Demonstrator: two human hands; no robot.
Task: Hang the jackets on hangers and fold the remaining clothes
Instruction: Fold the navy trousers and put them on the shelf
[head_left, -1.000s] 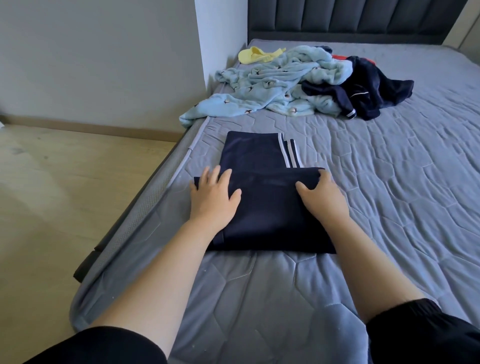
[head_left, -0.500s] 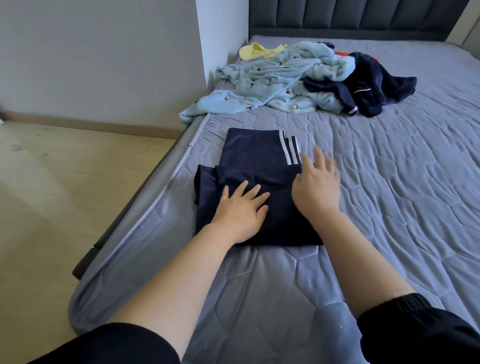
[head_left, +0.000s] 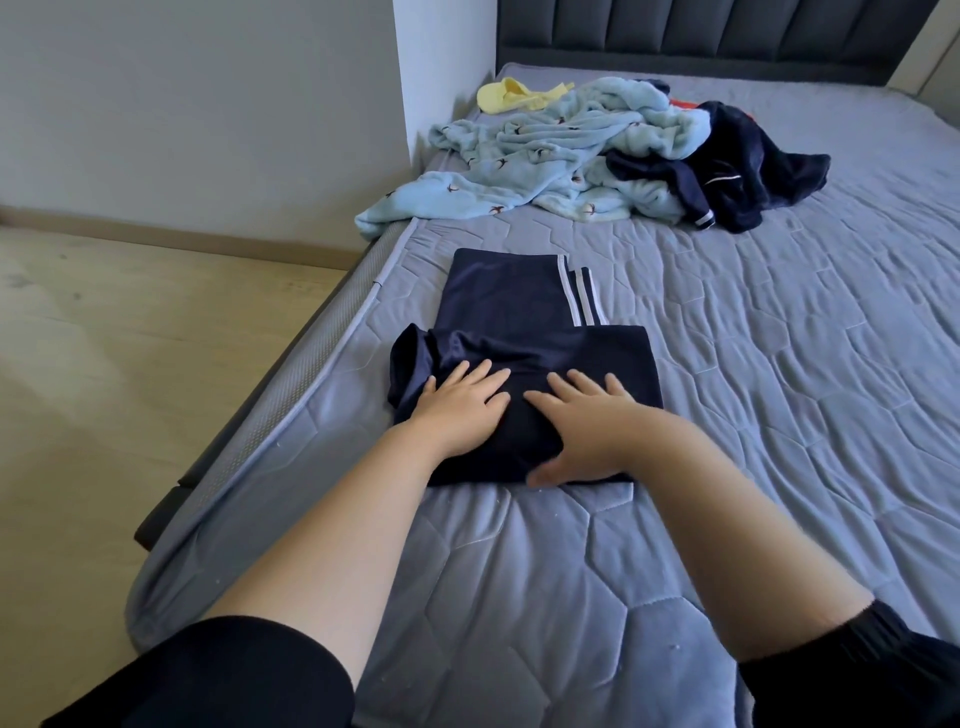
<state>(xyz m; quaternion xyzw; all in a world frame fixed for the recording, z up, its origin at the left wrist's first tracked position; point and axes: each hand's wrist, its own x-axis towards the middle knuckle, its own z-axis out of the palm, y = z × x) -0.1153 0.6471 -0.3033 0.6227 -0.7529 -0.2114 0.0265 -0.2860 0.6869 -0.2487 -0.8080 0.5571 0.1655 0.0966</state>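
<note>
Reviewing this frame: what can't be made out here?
- Head view: red item is nearly all buried under the light blue fleece and crumpled dark garment.
- Head view: folded navy garment is partly covered by the left hand and right hand; its type is unclear.

Your hands on the folded garment (head_left: 524, 312), near the mattress's (head_left: 779, 364) left edge.
Your left hand (head_left: 462, 410) and right hand (head_left: 587, 431) lie side by side on the garment's near half. Behind it, well apart, a heap of clothes (head_left: 571, 156) sits before the headboard (head_left: 727, 36); the floor (head_left: 130, 364) lies to your left.
</note>
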